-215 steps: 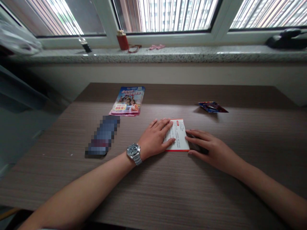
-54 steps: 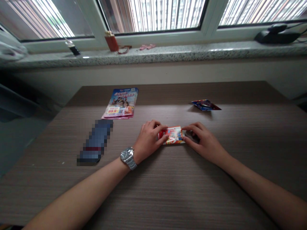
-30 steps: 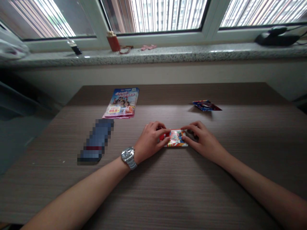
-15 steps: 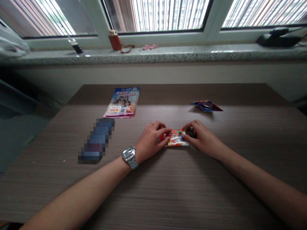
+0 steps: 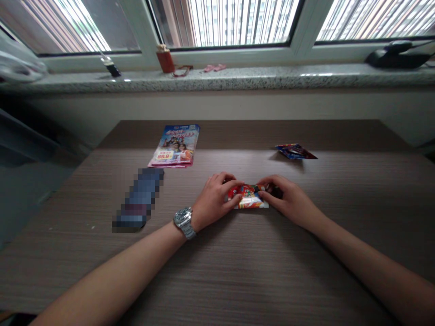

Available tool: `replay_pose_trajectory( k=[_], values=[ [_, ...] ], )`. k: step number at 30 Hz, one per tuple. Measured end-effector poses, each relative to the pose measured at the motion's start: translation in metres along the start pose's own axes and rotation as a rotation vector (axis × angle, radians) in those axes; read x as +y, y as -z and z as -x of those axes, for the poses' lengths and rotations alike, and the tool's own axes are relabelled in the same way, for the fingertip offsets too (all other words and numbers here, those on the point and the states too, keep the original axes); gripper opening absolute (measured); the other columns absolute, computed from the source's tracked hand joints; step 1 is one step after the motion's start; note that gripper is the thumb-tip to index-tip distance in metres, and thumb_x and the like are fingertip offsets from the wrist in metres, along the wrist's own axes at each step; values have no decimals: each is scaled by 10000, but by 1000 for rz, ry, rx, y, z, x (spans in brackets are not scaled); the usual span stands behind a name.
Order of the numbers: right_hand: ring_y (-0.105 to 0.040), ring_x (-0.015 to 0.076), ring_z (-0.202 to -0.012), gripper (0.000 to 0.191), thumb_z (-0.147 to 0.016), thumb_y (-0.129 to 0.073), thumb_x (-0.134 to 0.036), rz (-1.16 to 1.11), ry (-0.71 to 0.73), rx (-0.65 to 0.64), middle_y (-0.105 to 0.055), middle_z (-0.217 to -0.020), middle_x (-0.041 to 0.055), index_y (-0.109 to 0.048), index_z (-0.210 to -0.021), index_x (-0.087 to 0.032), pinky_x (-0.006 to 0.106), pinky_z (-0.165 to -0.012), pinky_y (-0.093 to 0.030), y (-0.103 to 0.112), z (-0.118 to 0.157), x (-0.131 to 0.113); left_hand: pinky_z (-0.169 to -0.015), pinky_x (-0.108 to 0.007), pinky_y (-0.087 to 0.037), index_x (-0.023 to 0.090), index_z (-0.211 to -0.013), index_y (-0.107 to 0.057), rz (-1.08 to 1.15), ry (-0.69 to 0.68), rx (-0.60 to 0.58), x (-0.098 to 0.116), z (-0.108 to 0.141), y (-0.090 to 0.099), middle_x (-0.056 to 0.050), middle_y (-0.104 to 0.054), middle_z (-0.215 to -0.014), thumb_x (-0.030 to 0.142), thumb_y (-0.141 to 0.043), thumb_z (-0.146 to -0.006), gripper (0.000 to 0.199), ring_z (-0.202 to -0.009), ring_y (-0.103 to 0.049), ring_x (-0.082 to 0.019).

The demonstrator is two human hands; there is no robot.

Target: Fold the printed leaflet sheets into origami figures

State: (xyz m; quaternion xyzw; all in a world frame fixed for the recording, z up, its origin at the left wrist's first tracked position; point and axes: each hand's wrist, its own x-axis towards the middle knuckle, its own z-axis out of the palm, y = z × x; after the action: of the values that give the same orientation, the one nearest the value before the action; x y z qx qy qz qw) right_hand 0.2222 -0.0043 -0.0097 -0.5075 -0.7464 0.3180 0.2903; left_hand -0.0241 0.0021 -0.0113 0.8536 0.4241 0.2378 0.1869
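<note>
Two bare hands work at one colourful sheet [image 5: 251,201], which lies around the middle of the counter [image 5: 220,271], well in from its left and right edges. The left hand [image 5: 215,198] has its grip on the left part of the sheet, with the thumb and fingers set apart across it. The right hand [image 5: 288,199] grasps the right end between thumb and fingers; how firmly either grip presses, I cannot tell. One metal watch [image 5: 184,218] circles the left wrist.

Three other items or groups lie on the counter. One stack of printed leaflets [image 5: 176,147] is near the back left corner, its exact number of sheets unclear. One dark blue, pixelated object [image 5: 140,199] lies just in front of the stack, towards the left edge. One folded blue-and-red paper [image 5: 295,151] stands partly raised near the back edge, right of the middle.

Behind, the stone sill [image 5: 258,80] bears one red container [image 5: 165,61], two small pink pieces [image 5: 215,68], one small dark-ended object [image 5: 111,67] and one black device [image 5: 396,59] on the right.
</note>
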Motion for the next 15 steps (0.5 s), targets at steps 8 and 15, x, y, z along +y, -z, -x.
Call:
replay_pose_trajectory(
  k=[8, 15],
  values=[
    [-686, 207, -839, 206, -894, -664, -367, -352, -84, 21, -725, -963, 46, -645, -1047, -231, 349, -748, -562, -4, 3, 2, -982, -352, -491, 208, -1231, -604, 256, 3, 26, 4, 0, 5, -76, -667, -1184, 297, -556, -996, 256, -1091, -627, -207],
    [-690, 194, -821, 237, -874, -703, -366, -412, -110, 65, -727, -939, 38, -659, -1061, -228, 332, -725, -582, -4, 6, -2, -827, -260, -560, 202, -1180, -648, 488, 123, 119, 5, 3, 0, -59, -714, -1113, 297, -619, -968, 234, -993, -692, -171]
  ],
)
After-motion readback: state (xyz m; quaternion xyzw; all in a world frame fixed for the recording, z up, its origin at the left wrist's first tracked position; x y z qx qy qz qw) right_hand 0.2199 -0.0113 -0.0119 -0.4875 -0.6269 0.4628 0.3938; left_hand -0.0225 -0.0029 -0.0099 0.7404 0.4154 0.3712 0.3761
